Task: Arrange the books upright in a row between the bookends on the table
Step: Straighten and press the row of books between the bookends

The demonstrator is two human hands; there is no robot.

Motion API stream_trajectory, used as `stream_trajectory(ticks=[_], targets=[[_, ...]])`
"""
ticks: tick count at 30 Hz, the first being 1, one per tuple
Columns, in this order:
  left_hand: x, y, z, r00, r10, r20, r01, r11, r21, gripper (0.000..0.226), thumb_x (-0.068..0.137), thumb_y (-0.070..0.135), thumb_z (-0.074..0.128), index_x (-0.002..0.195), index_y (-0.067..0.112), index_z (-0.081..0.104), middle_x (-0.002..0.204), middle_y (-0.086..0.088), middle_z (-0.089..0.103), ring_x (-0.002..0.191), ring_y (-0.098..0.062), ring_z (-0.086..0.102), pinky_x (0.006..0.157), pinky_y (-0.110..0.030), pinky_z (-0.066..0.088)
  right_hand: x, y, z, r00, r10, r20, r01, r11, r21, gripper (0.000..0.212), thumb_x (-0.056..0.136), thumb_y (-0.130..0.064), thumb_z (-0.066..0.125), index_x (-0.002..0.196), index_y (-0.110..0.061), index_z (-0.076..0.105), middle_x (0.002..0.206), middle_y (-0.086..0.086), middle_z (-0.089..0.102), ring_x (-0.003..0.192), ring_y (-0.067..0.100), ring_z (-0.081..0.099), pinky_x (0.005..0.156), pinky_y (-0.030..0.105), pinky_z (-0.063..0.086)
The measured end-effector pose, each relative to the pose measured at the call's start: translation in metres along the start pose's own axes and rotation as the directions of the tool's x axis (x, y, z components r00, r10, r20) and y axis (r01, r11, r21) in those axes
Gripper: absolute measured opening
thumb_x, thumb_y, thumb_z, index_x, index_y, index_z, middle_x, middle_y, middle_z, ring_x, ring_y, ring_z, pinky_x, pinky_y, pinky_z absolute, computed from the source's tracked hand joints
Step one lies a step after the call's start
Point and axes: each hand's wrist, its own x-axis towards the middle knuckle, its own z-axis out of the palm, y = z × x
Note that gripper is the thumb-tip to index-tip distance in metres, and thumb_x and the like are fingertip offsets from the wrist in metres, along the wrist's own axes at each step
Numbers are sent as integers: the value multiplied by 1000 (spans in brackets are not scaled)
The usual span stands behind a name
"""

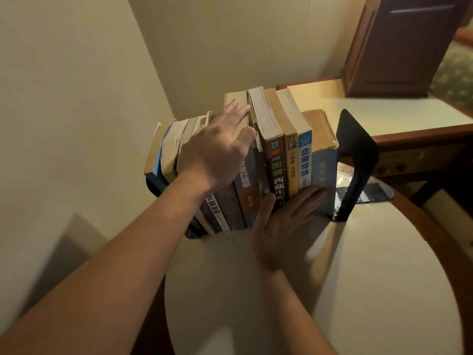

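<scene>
Round cream table [358,278] by wall [64,98]. Books [279,160] line its far edge; left hand [217,152], right hand [279,231] press them flat-fingered.

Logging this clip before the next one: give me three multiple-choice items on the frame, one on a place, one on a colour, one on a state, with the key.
1. Where does the black bookend stand? A. at the right end of the books B. in the middle of the row C. on top of the books
2. What colour is the narrow spine just left of the blue-and-white spine? A. red B. yellow C. green
3. How is the right hand? A. clenched in a fist B. gripping the bookend C. flat, fingers on the spines
Key: 1 A, it rises past the last book; 2 B, yellow with dark characters; 3 C, its fingers lie straight against the lower spines.
</scene>
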Motion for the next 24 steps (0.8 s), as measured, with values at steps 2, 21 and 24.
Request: stream_trajectory(ticks=[2,21,24], targets=[[0,-1,1,1000,2,-7,-2,1000,-1,61,92,56,23,151,44,32,163,21,20,148,-8,25,113,-41,29,-1,-3,1,1000,24,11,-24,999,39,89,99,-64,21,158,1,8,166,22,2,153,36,7,117,62,17],[2,-5,4,999,30,-27,-30,1000,7,62,91,56,23,151,42,33,163,20,21,147,-7,25,115,-40,29,-7,-11,23,989,100,-107,-88,990,109,77,104,-53,9,156,3,19,165,22,10,154,35,10,122,54,11],[3,-6,4,999,37,-30,-37,999,2,61,92,56,24,151,42,34,162,20,22,147,-7,26,113,-38,30,-8,-11,21,992,100,-75,-92,991,100,76,104,-53,10,157,2,17,165,22,8,154,35,8,122,55,11]])
